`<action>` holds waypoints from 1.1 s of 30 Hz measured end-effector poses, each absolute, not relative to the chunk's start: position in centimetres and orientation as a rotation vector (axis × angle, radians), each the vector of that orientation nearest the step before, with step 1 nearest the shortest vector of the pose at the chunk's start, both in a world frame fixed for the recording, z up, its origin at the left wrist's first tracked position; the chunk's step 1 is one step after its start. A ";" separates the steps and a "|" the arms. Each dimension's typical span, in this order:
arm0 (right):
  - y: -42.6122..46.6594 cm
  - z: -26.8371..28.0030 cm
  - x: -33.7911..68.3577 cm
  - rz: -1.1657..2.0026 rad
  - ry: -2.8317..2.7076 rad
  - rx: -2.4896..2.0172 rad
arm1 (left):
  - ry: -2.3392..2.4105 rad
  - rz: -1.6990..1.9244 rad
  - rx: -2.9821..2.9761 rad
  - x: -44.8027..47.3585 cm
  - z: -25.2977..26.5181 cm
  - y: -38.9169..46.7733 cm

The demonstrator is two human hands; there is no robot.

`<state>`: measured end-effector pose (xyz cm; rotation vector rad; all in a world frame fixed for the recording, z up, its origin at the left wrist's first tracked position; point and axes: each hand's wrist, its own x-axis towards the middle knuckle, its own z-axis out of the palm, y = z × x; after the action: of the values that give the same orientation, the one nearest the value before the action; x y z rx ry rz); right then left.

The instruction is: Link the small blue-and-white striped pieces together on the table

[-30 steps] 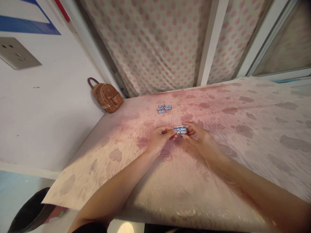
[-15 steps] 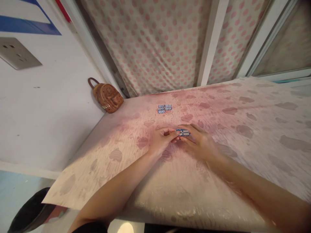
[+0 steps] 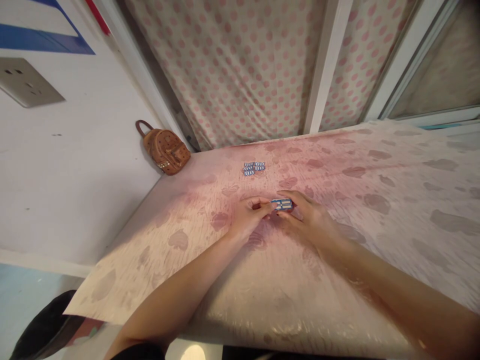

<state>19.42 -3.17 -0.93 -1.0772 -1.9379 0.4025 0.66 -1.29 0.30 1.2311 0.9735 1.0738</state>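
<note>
A small blue stack of flat pieces with pale rectangular panels (image 3: 284, 204) is held between my two hands above the table. My left hand (image 3: 250, 212) pinches its left end, the thumb lying over the top face. Around the right end curl the fingers and thumb of my right hand (image 3: 306, 215), with fingertips at the far edge and thumb at the near edge. Beyond the hands, several similar blue-and-white pieces (image 3: 249, 169) lie grouped on the patterned tablecloth (image 3: 322, 290). What they are exactly is too small to tell.
A brown mini backpack (image 3: 168, 150) leans at the table's far left corner against the white wall (image 3: 75, 175). A polka-dot curtain (image 3: 255, 65) and white frame posts (image 3: 330, 65) stand behind the table. A dark rounded object (image 3: 45, 325) is below the left edge.
The held stack has tilted slightly, and my right fingers have shifted a little at its far edge. The pieces on the table have not moved.
</note>
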 end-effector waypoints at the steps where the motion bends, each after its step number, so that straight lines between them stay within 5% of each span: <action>1: -3.1 -1.0 19.5 0.401 -1.913 -1.097 | 0.982 1.081 1.214 0.6 0.3 -1.2; 12: -3.1 -1.1 19.3 0.455 -1.808 -1.136 | 0.976 1.066 1.098 0.5 -0.4 -0.9; 22: -2.7 -1.8 19.6 0.959 -1.574 -1.112 | 1.001 1.096 1.297 0.6 -0.1 -1.1; 33: -3.0 -0.8 19.1 0.979 -1.428 -1.125 | 1.185 1.137 1.513 -1.1 -0.6 3.3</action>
<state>19.15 -2.95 -0.84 -1.1245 -1.4285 0.9790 -1.05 3.28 -0.56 1.5126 1.1847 1.1367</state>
